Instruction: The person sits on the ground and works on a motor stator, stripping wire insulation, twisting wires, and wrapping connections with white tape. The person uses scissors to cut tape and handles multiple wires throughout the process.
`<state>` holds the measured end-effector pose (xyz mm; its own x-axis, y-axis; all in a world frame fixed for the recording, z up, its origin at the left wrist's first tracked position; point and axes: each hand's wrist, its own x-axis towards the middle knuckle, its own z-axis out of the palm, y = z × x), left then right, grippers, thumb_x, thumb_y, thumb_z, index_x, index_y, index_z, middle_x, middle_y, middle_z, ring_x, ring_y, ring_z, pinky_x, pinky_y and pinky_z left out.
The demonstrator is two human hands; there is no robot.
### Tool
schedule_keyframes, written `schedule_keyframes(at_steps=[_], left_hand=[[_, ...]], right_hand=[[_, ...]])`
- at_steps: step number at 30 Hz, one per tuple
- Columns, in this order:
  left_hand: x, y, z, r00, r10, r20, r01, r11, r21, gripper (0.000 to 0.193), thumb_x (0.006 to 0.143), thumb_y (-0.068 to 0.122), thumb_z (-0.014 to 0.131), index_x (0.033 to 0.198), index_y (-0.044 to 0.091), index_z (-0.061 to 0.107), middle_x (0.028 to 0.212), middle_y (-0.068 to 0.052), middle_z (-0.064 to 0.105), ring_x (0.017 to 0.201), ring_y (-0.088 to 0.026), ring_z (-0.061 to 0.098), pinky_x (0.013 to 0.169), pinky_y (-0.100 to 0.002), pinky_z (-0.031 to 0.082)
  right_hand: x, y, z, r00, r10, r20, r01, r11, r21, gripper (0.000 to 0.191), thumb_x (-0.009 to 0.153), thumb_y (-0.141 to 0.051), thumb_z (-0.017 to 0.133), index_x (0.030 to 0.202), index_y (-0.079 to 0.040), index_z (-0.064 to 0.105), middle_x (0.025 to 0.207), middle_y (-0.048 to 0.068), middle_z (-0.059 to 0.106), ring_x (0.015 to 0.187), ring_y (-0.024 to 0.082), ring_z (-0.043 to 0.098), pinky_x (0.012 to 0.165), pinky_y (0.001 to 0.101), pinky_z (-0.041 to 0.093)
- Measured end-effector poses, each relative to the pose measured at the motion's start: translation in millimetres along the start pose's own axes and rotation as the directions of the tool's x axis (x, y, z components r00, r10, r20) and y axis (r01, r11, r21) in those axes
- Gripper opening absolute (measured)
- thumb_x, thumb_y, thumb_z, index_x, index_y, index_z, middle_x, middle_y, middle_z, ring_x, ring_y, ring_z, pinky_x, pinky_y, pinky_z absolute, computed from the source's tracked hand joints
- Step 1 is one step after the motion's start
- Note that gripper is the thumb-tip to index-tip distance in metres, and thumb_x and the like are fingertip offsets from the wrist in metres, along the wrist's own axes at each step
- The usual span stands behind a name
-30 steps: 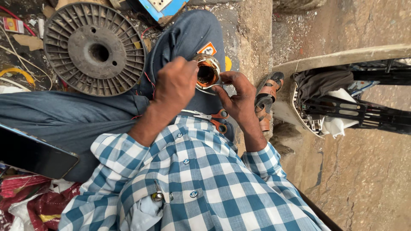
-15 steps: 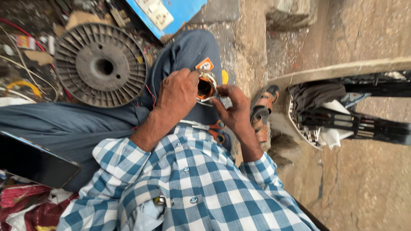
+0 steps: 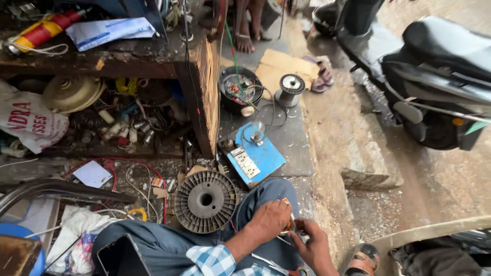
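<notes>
The small round orange-and-copper coil part [image 3: 289, 225] sits on the person's knee, at the bottom of the view, pinched between both hands. The left hand [image 3: 269, 220] comes in from the checked blue-and-white sleeve [image 3: 212, 259] and wraps over the part from the near side, fingers curled tight around it. The right hand [image 3: 313, 245] meets it from the other side, with its fingertips closed on the edge of the part. So both hands hold it, and neither one is spread wide. The part is mostly hidden by the fingers, so I cannot tell what the fingertips are doing on it.

To do this kind of fine work well, I think the left hand should keep the part still against the knee in the blue-grey trousers [image 3: 255, 197], while the right hand makes only small, slow moves. Thin wire can snap or slip if it is pulled hard, so a soft pull seems best.

Just beside the knee lies a big grey round plastic spool [image 3: 205, 201] on the messy floor. A flat blue board with white switch sockets [image 3: 254, 159] lies just past the knee. Farther off stand a small spool of wire [image 3: 291, 88] and a black round fan motor with copper windings [image 3: 239, 88]. A dark scooter [image 3: 434, 76] is parked well apart on the right.
</notes>
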<state>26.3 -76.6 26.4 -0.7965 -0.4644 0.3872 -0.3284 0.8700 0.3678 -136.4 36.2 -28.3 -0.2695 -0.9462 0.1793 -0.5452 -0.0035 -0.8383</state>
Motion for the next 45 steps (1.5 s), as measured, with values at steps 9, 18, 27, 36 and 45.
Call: schedule_keyframes(at_steps=[9,18,27,36,45], left_hand=[[25.2,10.9,-23.9,0.996,-0.063,0.067,0.061,0.997,0.043,0.013,0.084,0.015,0.066,0.092,0.004,0.063,0.09,-0.016,0.065,0.087,-0.033,0.066,0.077,-0.046,0.053],[40.1,10.3,-22.6,0.991,-0.131,-0.004,0.13,0.98,0.152,0.011,0.085,0.015,0.064,0.091,0.006,0.064,0.089,-0.015,0.066,0.086,-0.033,0.067,0.075,-0.046,0.054],[38.2,10.9,3.3,0.985,-0.171,0.002,0.164,0.946,0.278,0.01,0.083,0.015,0.062,0.091,0.009,0.063,0.09,-0.011,0.064,0.087,-0.028,0.064,0.073,-0.042,0.052],[30.7,1.5,34.7,0.956,-0.285,0.067,0.272,0.949,0.157,0.044,0.089,0.019,0.061,0.13,0.004,0.053,0.105,-0.016,0.062,0.097,-0.035,0.062,0.078,-0.048,0.05],[-73.2,-34.1,-39.3,0.85,-0.51,-0.133,0.435,0.82,-0.372,0.075,0.089,0.003,0.071,0.154,0.006,0.035,0.148,-0.023,0.053,0.137,-0.043,0.051,0.113,-0.047,0.043]], right_hand=[[16.5,-27.2,-12.4,0.999,-0.031,-0.011,0.029,0.988,-0.154,0.04,0.076,-0.011,0.084,0.114,-0.007,0.071,0.084,0.01,0.073,0.075,0.019,0.072,0.071,0.0321,0.059],[29.3,-34.9,-8.4,0.999,0.009,0.031,-0.014,0.985,0.169,0.044,0.079,-0.007,0.079,0.122,-0.004,0.066,0.098,0.011,0.078,0.09,0.02,0.078,0.08,0.0321,0.062],[19.4,-22.1,-11.5,0.997,0.037,-0.062,-0.041,0.997,-0.067,0.046,0.08,-0.01,0.079,0.124,-0.005,0.067,0.096,0.013,0.076,0.086,0.021,0.078,0.08,0.034,0.062],[12.6,13.4,-17.7,0.994,0.066,0.081,-0.061,0.996,-0.068,0.06,0.085,-0.021,0.083,0.138,-0.002,0.061,0.118,0.015,0.074,0.107,0.022,0.071,0.094,0.0359,0.056],[25.2,1.5,-62.5,0.987,0.06,0.151,-0.034,0.984,-0.173,0.105,0.071,-0.027,0.094,0.156,-0.004,0.038,0.158,0.02,0.044,0.143,0.034,0.046,0.112,0.0427,0.044]])
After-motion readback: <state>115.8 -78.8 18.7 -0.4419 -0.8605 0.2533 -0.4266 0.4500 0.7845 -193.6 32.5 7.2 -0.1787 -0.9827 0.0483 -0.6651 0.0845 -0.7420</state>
